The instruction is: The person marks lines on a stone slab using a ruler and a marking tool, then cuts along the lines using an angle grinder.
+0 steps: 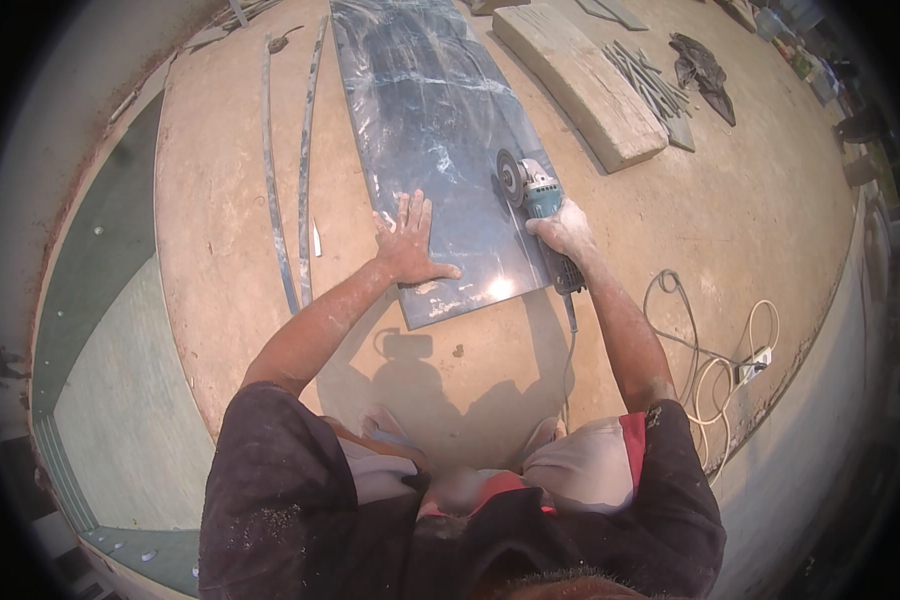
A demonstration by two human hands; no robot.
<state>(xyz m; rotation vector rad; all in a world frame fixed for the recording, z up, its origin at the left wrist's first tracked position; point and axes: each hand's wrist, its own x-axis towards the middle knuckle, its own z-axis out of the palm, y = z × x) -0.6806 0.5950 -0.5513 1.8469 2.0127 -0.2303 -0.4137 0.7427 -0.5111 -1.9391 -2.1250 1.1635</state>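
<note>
A long dark polished stone slab (440, 130) lies on the floor in front of me, with dusty white smears and a bright sun glint near its close end. My left hand (410, 242) rests flat on the slab's near left part, fingers spread. In my right hand (566, 230) is a teal and black angle grinder (543, 198), gripped around its body at the slab's right edge. The grinder's round disc (511, 177) stands upright over the slab; whether it touches the surface I cannot tell. A cord (572, 312) runs from the tool's back end toward me.
Right of the slab lie a thick pale block (580, 85), a pile of narrow strips (648, 85) and a dark crumpled cloth (703, 75). A white power strip (756, 365) with looped cables sits at right. Two long thin strips (305, 170) (270, 170) lie at left.
</note>
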